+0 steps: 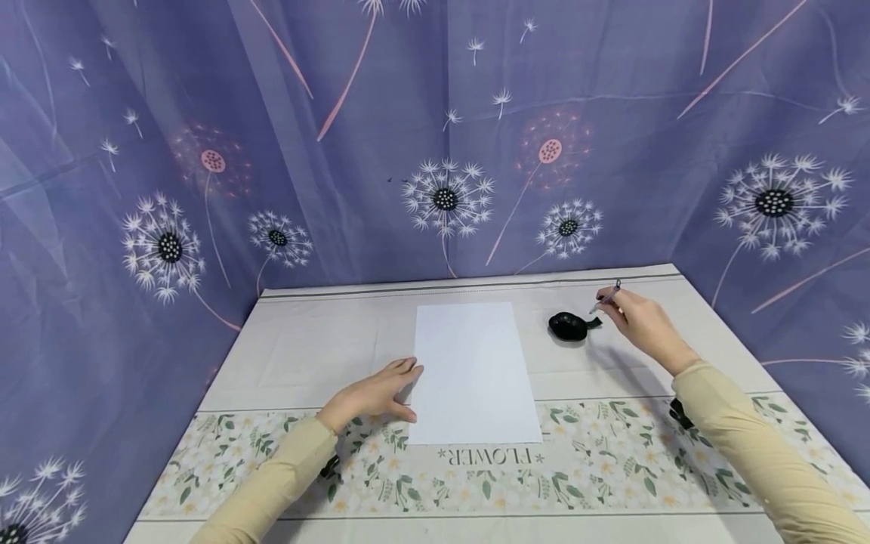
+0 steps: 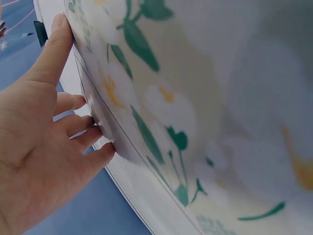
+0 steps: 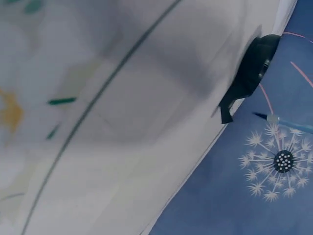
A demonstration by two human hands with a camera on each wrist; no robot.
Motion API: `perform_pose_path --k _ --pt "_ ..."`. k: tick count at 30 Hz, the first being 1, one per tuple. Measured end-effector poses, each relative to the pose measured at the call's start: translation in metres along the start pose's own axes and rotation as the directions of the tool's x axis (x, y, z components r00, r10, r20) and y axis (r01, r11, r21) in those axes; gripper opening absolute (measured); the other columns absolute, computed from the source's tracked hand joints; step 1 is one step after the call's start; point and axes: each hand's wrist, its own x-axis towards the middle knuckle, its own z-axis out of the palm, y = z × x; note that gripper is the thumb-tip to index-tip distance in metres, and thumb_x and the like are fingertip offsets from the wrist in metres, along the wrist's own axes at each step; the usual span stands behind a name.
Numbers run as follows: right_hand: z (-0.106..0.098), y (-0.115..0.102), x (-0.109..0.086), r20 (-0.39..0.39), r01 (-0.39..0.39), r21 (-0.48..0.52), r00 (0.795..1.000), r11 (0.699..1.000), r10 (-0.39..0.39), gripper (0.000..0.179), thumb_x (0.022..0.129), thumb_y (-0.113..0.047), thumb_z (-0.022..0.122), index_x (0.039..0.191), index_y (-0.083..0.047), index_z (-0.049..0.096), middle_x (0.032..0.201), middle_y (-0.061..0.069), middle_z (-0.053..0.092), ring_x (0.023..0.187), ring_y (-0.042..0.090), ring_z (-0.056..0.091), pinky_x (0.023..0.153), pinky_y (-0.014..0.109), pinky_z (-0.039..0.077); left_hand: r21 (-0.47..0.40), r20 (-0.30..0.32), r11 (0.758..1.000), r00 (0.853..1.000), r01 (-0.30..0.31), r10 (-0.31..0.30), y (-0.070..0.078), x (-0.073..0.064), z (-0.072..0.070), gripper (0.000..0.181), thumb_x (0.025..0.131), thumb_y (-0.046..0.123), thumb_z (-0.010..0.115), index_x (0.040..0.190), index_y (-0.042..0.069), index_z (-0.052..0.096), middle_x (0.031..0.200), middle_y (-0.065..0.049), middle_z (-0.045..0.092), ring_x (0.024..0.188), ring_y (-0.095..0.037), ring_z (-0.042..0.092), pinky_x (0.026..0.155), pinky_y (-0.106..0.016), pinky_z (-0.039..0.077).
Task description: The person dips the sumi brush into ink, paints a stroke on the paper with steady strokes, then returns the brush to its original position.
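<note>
A blank white sheet of paper (image 1: 472, 374) lies on the table. My left hand (image 1: 381, 391) rests at the sheet's left edge, fingers spread and touching it; the left wrist view shows the same hand (image 2: 44, 122) with its thumb apart from the fingers. Held up at the right, my right hand (image 1: 637, 323) pinches a slim pen (image 1: 605, 300), tip pointing down and left. In the right wrist view the pen (image 3: 293, 126) has a dark pointed tip and a bluish barrel; the hand itself is out of that view. Just left of the pen tip sits a rounded black object (image 1: 568, 326) with a short flat tail.
A pale tablecloth (image 1: 326, 325) with a floral band and the word FLOWER (image 1: 489, 456) covers the table. Behind and at both sides hangs a purple curtain (image 1: 381, 227) printed with dandelions. Dark bands show under both wrists.
</note>
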Motion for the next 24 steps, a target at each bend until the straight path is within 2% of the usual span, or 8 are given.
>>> perform_pose_path --k 4,6,9,13,17,21,24 --pt "0.000 -0.003 0.003 -0.049 -0.016 0.013 0.999 1.000 0.016 0.027 0.078 0.005 0.074 0.102 -0.001 0.064 0.087 0.014 0.069 0.066 0.024 0.063 0.054 0.039 0.052 0.003 0.018 1.000 1.000 0.014 -0.014 0.001 0.000 0.000 0.099 0.080 0.049 0.071 0.154 0.007 0.021 0.162 -0.019 0.011 0.150 -0.036 0.011 0.120 -0.050 0.022" --pt "0.002 -0.004 0.003 -0.074 -0.033 0.033 0.997 0.999 0.035 0.028 0.076 0.006 0.075 0.102 -0.001 0.064 0.086 0.014 0.068 0.068 0.023 0.063 0.055 0.035 0.052 0.000 0.028 1.000 1.000 0.014 -0.014 0.002 -0.001 0.001 0.098 0.081 0.048 0.071 0.154 0.006 0.021 0.162 -0.020 0.011 0.150 -0.036 0.011 0.120 -0.050 0.022" --pt "0.005 -0.006 0.004 -0.108 -0.071 0.090 0.991 0.993 0.080 0.027 0.076 0.008 0.075 0.101 0.001 0.065 0.088 0.014 0.069 0.074 0.019 0.063 0.063 0.018 0.053 0.008 0.041 1.000 0.999 0.008 -0.009 0.003 -0.002 0.003 0.098 0.081 0.048 0.070 0.154 0.005 0.021 0.161 -0.021 0.011 0.150 -0.037 0.012 0.119 -0.051 0.024" --pt "0.008 -0.007 0.008 -0.140 -0.144 0.221 0.974 0.965 0.177 0.019 0.081 0.009 0.071 0.098 0.003 0.065 0.093 0.016 0.071 0.088 -0.005 0.062 0.080 -0.001 0.044 0.016 0.033 1.000 0.999 -0.005 0.004 0.003 -0.003 0.003 0.097 0.082 0.048 0.071 0.154 0.004 0.022 0.161 -0.022 0.012 0.149 -0.038 0.013 0.118 -0.052 0.025" --pt "0.008 -0.007 0.014 -0.156 -0.211 0.314 0.950 0.926 0.269 0.012 0.088 0.003 0.066 0.099 0.005 0.065 0.093 0.018 0.071 0.090 -0.019 0.055 0.083 -0.002 0.042 0.012 0.021 1.000 1.000 -0.008 0.008 0.001 -0.003 0.001 0.097 0.082 0.048 0.070 0.154 0.004 0.022 0.161 -0.022 0.012 0.149 -0.038 0.012 0.118 -0.052 0.025" --pt "0.006 -0.008 0.016 -0.160 -0.252 0.317 0.936 0.914 0.314 0.014 0.092 -0.005 0.064 0.103 0.004 0.063 0.096 0.018 0.071 0.086 -0.010 0.062 0.079 -0.002 0.042 0.011 0.021 1.000 1.000 -0.013 0.013 -0.001 -0.001 0.000 0.098 0.082 0.049 0.070 0.154 0.004 0.021 0.161 -0.022 0.011 0.149 -0.039 0.011 0.118 -0.052 0.024" --pt "0.007 -0.006 0.018 -0.163 -0.252 0.308 0.936 0.917 0.312 0.013 0.093 -0.004 0.063 0.102 0.004 0.060 0.105 0.019 0.069 0.089 -0.015 0.059 0.078 -0.003 0.041 0.007 0.021 1.000 1.000 -0.018 0.018 -0.001 -0.001 -0.001 0.097 0.083 0.049 0.069 0.154 0.004 0.020 0.161 -0.022 0.010 0.150 -0.038 0.010 0.118 -0.052 0.024"
